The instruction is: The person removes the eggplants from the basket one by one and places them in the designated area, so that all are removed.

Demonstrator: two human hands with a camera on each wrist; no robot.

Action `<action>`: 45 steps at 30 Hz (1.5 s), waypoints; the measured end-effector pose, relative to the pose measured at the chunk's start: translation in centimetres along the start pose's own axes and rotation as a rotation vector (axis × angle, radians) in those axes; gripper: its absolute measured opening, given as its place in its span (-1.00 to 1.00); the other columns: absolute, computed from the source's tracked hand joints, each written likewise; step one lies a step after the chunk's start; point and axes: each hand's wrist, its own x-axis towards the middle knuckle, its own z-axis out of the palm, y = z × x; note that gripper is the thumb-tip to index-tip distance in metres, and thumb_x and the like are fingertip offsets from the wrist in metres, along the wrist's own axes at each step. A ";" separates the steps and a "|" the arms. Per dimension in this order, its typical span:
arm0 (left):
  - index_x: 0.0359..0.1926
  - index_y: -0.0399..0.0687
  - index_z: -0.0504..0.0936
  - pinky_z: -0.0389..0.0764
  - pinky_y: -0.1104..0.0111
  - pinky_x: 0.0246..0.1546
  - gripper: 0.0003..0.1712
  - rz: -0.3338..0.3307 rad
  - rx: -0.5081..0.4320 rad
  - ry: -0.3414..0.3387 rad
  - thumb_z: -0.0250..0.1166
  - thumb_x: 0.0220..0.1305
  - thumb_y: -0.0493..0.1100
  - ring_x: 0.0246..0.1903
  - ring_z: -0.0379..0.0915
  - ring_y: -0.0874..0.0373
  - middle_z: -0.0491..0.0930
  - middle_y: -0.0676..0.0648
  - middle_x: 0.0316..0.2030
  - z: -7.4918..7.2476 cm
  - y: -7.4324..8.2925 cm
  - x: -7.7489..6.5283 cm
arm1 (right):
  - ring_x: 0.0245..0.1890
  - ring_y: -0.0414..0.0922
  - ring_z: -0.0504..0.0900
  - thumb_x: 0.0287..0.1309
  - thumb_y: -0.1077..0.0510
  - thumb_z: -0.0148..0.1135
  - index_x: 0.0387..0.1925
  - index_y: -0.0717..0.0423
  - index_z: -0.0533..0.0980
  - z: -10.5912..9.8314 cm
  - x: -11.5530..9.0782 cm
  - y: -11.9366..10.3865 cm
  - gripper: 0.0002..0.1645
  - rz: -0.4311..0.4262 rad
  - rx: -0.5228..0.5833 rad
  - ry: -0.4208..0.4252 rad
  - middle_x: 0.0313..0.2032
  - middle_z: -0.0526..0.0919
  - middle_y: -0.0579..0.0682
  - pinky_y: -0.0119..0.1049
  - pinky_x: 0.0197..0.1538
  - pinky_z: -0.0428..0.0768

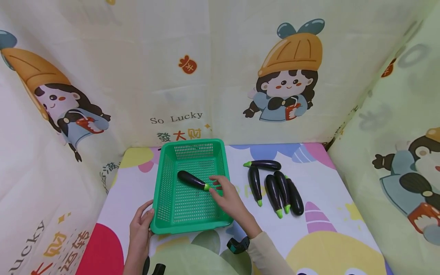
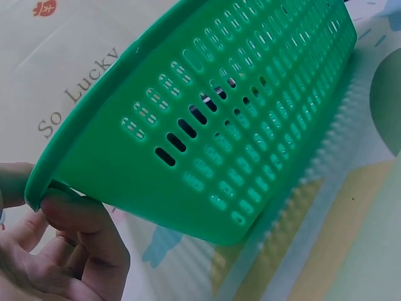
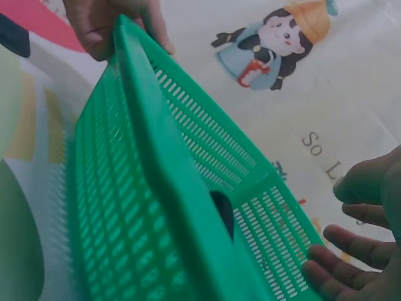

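Note:
A green plastic basket [image 1: 192, 225] with slotted walls stands on the table. One dark purple eggplant [image 1: 191, 180] lies in it at a slant, its green stem end toward the right. My left hand [image 1: 140, 225] grips the rim at the basket's near left corner, thumb and fingers on either side of the rim in the left wrist view. Over the basket's right side, my right hand [image 1: 227, 196] is spread beside the eggplant's stem end. Nothing shows between its parted fingers [image 3: 357, 248] in the right wrist view, where the basket wall hides most of the eggplant.
Several more eggplants [image 1: 273, 193] lie in a loose group on the table right of the basket, one of them crosswise at the back [image 1: 267, 165]. The table has a printed cloth [image 1: 330, 244]. Patterned cloth walls [image 1: 227, 76] close in the back and both sides.

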 end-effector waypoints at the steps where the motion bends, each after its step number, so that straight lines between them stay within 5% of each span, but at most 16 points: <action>1: 0.54 0.15 0.29 0.71 0.48 -0.14 -0.38 -0.001 0.002 0.003 0.14 0.59 0.12 -0.15 0.62 0.42 0.65 0.43 -0.17 0.0 0.0 0.0 | 0.20 0.22 0.60 0.47 0.24 0.21 0.38 0.19 0.42 0.2 0.3 0.0 -0.49 0.008 0.003 -0.013 0.29 0.54 0.19 0.13 0.24 0.62; 31: 0.55 0.13 0.29 0.73 0.48 -0.15 -0.36 0.000 0.001 0.025 0.13 0.58 0.15 -0.18 0.65 0.44 0.66 0.45 -0.17 0.3 -0.3 -0.1 | 0.26 0.21 0.59 0.44 0.15 0.27 0.32 0.23 0.48 2.9 6.9 1.2 -0.50 0.217 -0.188 -0.196 0.23 0.61 0.28 0.14 0.26 0.59; 45: 0.55 0.14 0.29 0.72 0.50 -0.13 -0.35 -0.008 0.010 0.032 0.12 0.58 0.16 -0.15 0.62 0.45 0.62 0.46 -0.15 0.3 -0.3 -0.3 | 0.03 0.14 0.69 0.37 0.16 0.34 0.26 0.29 0.49 4.0 7.4 2.0 -0.49 0.286 -0.251 -0.247 0.11 0.68 0.30 0.03 0.02 0.68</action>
